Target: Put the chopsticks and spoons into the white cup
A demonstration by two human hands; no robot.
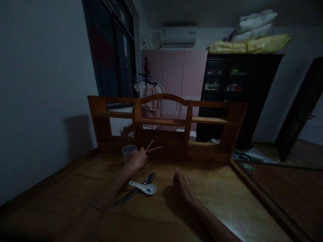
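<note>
My left hand is closed around a pair of wooden chopsticks, whose ends spread apart to the right of the fist. Just behind that hand stands a pale grey cup, partly covered by it. More chopsticks lie on the table below the hand. A white ceramic spoon with a blue mark rests across a metal spoon and other thin metal handles. My right hand is over the table to the right of the spoons, its fingers curled, with nothing visible in them.
A wooden shelf unit borders the back of the wooden table. A wall runs along the left, and a raised wooden edge along the right. Behind stand a pink wardrobe and a dark cabinet.
</note>
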